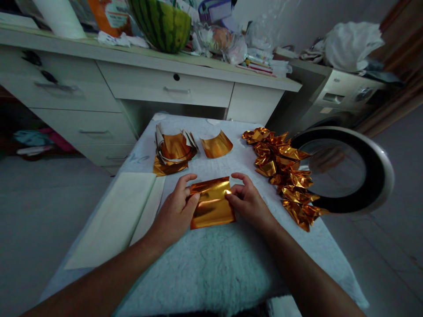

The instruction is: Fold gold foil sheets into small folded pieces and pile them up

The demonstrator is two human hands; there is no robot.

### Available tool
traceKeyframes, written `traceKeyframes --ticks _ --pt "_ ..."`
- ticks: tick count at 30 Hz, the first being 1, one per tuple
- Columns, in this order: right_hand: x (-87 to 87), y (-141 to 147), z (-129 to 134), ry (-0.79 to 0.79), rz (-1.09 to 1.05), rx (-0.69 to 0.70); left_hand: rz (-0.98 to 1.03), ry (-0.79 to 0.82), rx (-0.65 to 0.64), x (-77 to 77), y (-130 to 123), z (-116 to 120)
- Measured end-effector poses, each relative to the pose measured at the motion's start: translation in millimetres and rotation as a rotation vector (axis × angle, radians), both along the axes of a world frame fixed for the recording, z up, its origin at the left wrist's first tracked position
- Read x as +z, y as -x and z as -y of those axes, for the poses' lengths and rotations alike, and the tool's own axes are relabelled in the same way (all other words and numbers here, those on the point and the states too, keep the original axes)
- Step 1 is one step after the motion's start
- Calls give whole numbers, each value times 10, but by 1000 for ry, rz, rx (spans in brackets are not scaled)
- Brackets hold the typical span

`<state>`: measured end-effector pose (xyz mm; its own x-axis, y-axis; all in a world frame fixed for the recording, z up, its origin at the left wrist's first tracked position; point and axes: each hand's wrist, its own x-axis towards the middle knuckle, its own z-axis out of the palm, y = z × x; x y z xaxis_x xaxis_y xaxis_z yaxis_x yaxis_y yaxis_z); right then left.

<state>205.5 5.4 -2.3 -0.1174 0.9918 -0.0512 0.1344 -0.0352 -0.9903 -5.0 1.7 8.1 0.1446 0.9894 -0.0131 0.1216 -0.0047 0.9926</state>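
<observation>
A shiny gold foil sheet (pixel 213 207) is held between both hands above the cloth-covered table. My left hand (pixel 176 207) grips its left edge, thumb on top. At its right edge, my right hand (pixel 247 200) pinches the foil with thumb and fingers, the index finger curved above. Behind it lies a single curved gold sheet (pixel 217 144). A stack of curled gold and white sheets (pixel 175 147) stands at the back left. Several folded gold foil pieces (pixel 284 171) form a long row on the right.
White paper sheets (pixel 109 215) lie on the table's left side. Beyond the table (pixel 211 268) is a white counter (pixel 145 61) with drawers, bearing a cut watermelon (pixel 161 26) and plastic bags. A washing machine's open round door (pixel 343 169) reaches the table's right edge.
</observation>
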Motion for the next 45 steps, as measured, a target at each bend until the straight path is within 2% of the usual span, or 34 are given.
traceKeyframes --ticks 4,7,9,12,14,15,16,18,20,24,28,32,35,37,41,43,45 --pt "19 -21 -9 99 -187 21 90 55 -59 -2 -7 -19" --pt "36 -21 4 140 -273 32 60 41 -73 -31 0 -40" --pt "47 -14 11 152 -298 4 -55 -65 7 -66 10 -52" --pt "57 6 8 134 -325 -70 -285 -358 240 -88 25 -34" --pt "59 23 3 85 -329 -122 -376 -546 283 -58 25 13" --pt "58 31 1 59 -317 -142 -410 -632 216 -33 19 43" --pt "56 39 0 40 -301 -155 -448 -701 83 -5 9 75" --pt "50 55 4 25 -284 -152 -484 -727 -122 39 -26 127" --pt "44 70 16 25 -297 -112 -502 -671 -194 53 -66 148" --pt "60 86 63 0 -277 36 -448 -540 -198 38 -100 117" --pt "89 85 119 -85 -204 218 -318 -353 -171 68 -60 89" --pt "69 98 153 -91 -210 381 -124 -150 -118 103 -21 61" --pt "58 114 165 -85 -185 434 0 -11 -74 117 -5 22" --pt "70 119 167 -69 -169 376 62 52 -41 124 5 -1" --pt "118 106 142 -23 -160 99 155 64 23 108 30 -22" --pt "133 89 112 -56 -115 -28 204 56 35 77 41 -23" --pt "130 71 77 -108 -107 -93 252 63 33 37 48 -26"
